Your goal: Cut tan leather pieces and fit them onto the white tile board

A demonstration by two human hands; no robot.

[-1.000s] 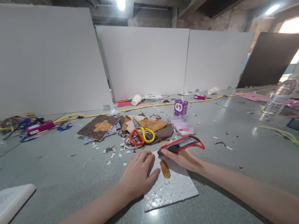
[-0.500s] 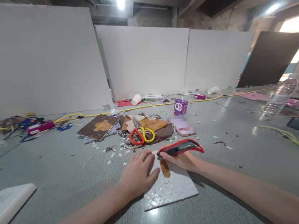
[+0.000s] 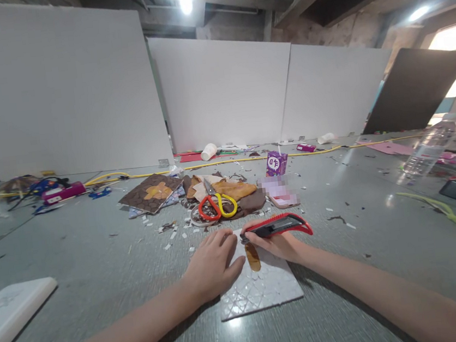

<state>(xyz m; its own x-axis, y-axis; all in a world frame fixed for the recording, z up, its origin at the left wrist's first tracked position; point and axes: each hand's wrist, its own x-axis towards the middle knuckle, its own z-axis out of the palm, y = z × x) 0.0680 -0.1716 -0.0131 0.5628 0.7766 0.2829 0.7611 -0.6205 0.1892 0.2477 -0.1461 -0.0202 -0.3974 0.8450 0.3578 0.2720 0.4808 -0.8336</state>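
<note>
A white quilted-pattern board lies flat on the table in front of me. On it is a brown oblong piece with a rounded near end. My right hand grips a red and black utility knife, its tip pointing left and down at the far end of the brown piece; the blade itself is too small to make out. My left hand rests flat over the board's left side, fingers stretched forward, the thumb close to the brown piece.
Beyond the board lie scissors with red and yellow handles, brown fabric scraps, a dark patterned square and white bits. A purple drink carton stands behind a phone. A white box sits left, a plastic bottle right.
The whole view has shifted very slightly. Both hands, the utility knife and the board keep practically the same places relative to each other.
</note>
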